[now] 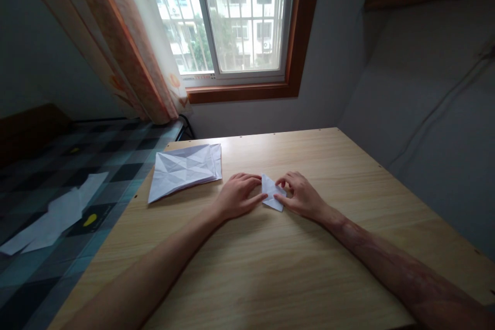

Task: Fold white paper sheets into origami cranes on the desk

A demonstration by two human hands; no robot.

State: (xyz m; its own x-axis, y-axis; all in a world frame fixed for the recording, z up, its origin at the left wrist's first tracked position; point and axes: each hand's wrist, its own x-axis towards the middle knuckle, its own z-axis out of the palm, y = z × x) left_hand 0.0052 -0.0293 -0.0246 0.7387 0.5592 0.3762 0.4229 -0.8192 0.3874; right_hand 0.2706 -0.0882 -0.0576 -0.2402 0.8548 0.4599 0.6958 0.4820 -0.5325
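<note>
A small folded white paper piece [271, 192] lies on the wooden table [270, 268] between my two hands. My left hand [236, 196] rests on the table with fingers curled and its index finger pressing the paper's left edge. My right hand [300, 197] pinches the paper's right side with thumb and fingertips. Both forearms stretch across the tabletop toward me.
A creased stack of white paper sheets [185, 169] lies on the table's left, just beyond my left hand. More white paper [54, 214] lies on a checkered bed cover [46, 165] left of the table. A window [232, 15] and curtain [127, 41] stand behind; walls close the right side.
</note>
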